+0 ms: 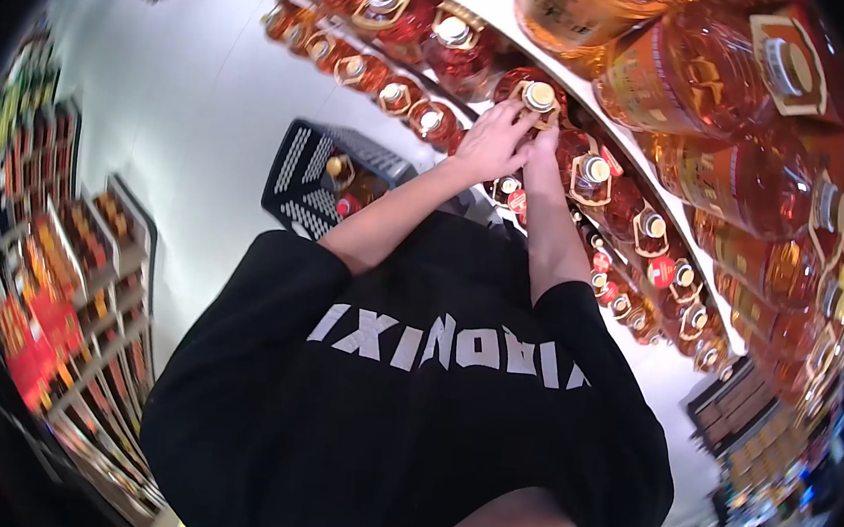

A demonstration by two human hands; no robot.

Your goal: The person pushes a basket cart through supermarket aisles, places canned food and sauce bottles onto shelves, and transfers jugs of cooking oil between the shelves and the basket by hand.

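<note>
A large oil bottle (521, 80) with a pale gold cap and a looped handle stands in the shelf row in front of me. My left hand (498, 142) is closed against its near side, the fingers reaching toward the neck below the cap. Close beside it, my right hand (545, 142) grips the same bottle at the handle side; its fingers are partly hidden. Similar amber bottles flank it, one with a white cap (452, 31) to the left and another with a tan handle (592, 176) to the right.
A dark shopping basket (295, 167) with bottles inside is at my left. Bigger oil bottles (699, 77) crowd the upper shelf at right, whose white edge (682, 221) overhangs the lower rows. Stocked shelves (91, 265) stand across the pale floor (198, 73).
</note>
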